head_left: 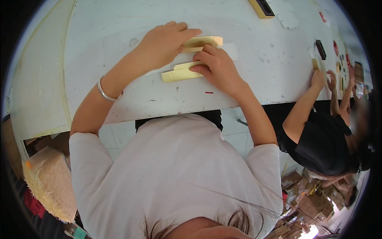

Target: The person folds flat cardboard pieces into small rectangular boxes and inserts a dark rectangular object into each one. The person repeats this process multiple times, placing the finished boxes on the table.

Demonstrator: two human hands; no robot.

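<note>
A narrow pale-yellow cardboard piece with a flap at its end (175, 75) lies on the white table in front of me. A similar long yellow piece with raised edges and a darker inner face (217, 41) lies just beyond it. Whether the two join is hidden by my fingers. My left hand (165, 44) grips the left end of the farther piece, its index finger along the far edge. My right hand (219, 65) has its thumb bent over the nearer piece, while its fingertips reach the near edge of the farther one.
A yellow box with a dark inside (262, 8) stands at the far edge. A small red strip (209, 93) lies near me. At the right, people in dark clothes (324, 139) handle small boxes at the same table. A straw-filled carton (53, 179) is below left.
</note>
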